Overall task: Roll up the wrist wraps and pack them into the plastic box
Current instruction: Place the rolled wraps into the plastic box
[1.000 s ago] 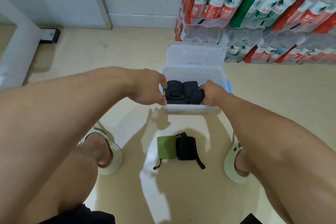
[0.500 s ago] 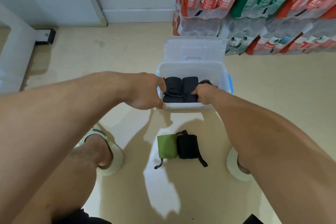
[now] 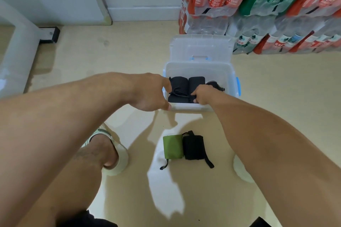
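Just above the middle of the frame, the clear plastic box (image 3: 201, 69) stands on the floor with its lid (image 3: 201, 47) lying flat behind it. Two dark rolled wraps (image 3: 196, 84) lie side by side against the box's near wall, and a third dark piece (image 3: 215, 84) shows only partly behind the right hand (image 3: 203, 95), so its shape is hard to make out. That hand's fingers curl down into the box and pinch at the near end of the middle roll; the fingertips themselves are hidden. The left hand (image 3: 151, 93) sits at the box's left edge with its forefinger touching the leftmost roll, but whether it grips anything cannot be told. Lower centre, on the floor, two more rolled wraps lie touching: one green wrap (image 3: 173, 146) and one black wrap (image 3: 193, 147), each with a loose strap trailing. One sandalled foot (image 3: 108, 155) shows at lower left; the other is almost covered by the right forearm. Packs of bottled water (image 3: 258, 5) fill the upper right, cut off by the frame.
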A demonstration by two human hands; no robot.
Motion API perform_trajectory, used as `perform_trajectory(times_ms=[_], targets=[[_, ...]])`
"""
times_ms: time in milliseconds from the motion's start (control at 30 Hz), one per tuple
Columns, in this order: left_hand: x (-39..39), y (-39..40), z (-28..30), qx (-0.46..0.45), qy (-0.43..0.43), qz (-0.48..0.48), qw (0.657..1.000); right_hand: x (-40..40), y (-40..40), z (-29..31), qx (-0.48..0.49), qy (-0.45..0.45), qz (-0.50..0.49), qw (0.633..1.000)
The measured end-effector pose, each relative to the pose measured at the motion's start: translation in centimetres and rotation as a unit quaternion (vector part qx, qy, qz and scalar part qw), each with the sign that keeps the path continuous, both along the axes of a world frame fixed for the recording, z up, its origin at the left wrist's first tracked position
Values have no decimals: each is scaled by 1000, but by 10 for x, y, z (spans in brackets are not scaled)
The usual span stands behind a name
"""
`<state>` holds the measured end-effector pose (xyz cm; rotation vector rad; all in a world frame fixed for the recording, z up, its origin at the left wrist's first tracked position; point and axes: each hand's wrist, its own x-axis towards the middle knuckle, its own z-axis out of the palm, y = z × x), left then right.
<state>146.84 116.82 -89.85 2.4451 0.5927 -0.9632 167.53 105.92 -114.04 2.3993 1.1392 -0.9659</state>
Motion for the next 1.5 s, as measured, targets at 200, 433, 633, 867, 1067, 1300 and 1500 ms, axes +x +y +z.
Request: perform_trajectory(times_ms=[200,433,633,867,1067,1300,1500], targets=[[-2,5,0,2,3,1,1000,-9,4,-10,88,-7,-144,986],[4,-1,13,-1,-30,-16,999,-36,-33,30,365,-81,-294,879],[9,-27,24,7,-49,-62,997,-111,-80,26,464,-77,-260,843],[4,-45,23,14,-54,-96,994,-164,-138,-27,195,107,-504,835],[-1,-33,21,18,-47,-84,995,-167,-151,-46,155,249,-547,784],[-2,-13,22,25,-40,-45,998,-164,-145,-39,232,128,-427,865],[-5,0,26,37,-46,-10,998,-166,-129,-5,453,-8,-321,831]])
